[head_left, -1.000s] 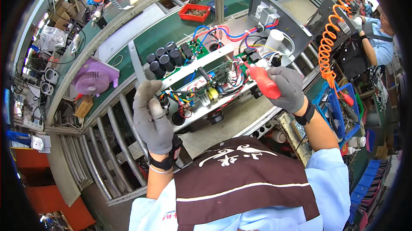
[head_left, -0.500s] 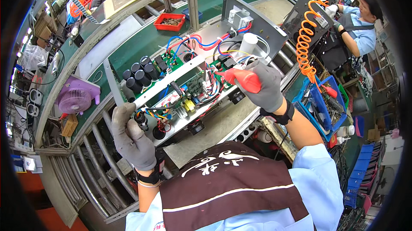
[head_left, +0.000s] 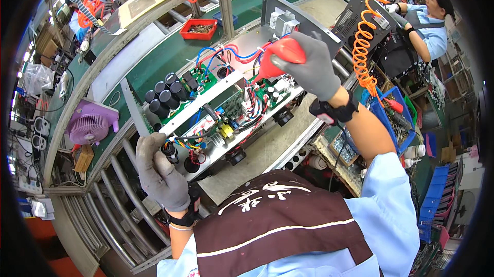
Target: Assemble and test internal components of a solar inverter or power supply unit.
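A metal chassis point(head_left: 213, 161) lies open, with green circuit boards point(head_left: 211, 84), several black capacitors point(head_left: 167, 91) and bundles of coloured wires inside. A pale metal bar point(head_left: 206, 101) crosses it. At its left end, my gloved left hand point(head_left: 162, 176) has its fingers bent around the chassis corner, close to a black cable connector point(head_left: 170, 151). My gloved right hand point(head_left: 314, 66) is wrapped around a red tapered squeeze bottle point(head_left: 280, 58). The bottle's narrow tip points down at the wires and board in the chassis's right half; whether it touches them I cannot tell.
Metal rollers point(head_left: 121, 200) run under and left of the chassis. A red parts bin point(head_left: 199, 29) stands behind it. Right are a coiled orange air hose point(head_left: 363, 53) and a blue tool bin point(head_left: 399, 138). A purple fan point(head_left: 90, 122) stands left; a co-worker point(head_left: 432, 27) works far right.
My right hand has lifted away from me and slightly left, and the red squeeze bottle has tipped from lying nearly level to pointing downward. My left hand stays at the chassis corner.
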A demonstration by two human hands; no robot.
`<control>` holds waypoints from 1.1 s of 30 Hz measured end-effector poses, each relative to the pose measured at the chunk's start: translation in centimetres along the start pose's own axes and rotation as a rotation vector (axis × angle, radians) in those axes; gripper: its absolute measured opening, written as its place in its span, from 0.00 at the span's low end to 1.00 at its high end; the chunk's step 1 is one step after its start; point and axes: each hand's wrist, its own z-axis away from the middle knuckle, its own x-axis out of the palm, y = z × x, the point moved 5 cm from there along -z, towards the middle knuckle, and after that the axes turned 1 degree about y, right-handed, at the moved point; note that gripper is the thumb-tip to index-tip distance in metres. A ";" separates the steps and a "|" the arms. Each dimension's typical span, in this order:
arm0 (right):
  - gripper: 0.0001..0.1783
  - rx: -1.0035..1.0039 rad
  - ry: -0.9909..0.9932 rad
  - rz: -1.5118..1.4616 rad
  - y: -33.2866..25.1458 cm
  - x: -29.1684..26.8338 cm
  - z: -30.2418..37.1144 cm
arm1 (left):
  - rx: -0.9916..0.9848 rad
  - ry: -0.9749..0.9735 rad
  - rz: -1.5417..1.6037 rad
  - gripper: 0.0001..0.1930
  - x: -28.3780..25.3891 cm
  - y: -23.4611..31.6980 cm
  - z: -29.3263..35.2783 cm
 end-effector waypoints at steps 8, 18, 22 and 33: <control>0.15 -0.297 -0.177 0.055 -2.4 2.7 -0.8 | 0.002 -0.005 -0.011 0.13 0.0 0.0 0.0; 0.11 -0.442 -0.342 0.052 -3.3 2.6 0.3 | 0.007 0.000 -0.069 0.13 -0.1 0.2 0.0; 0.14 -0.088 -0.263 0.098 -1.0 2.2 -4.0 | -0.043 0.000 -0.015 0.13 0.2 0.4 -0.2; 0.20 -0.177 -0.336 0.092 0.1 5.7 -5.1 | -0.010 0.026 0.019 0.14 0.0 -0.1 0.2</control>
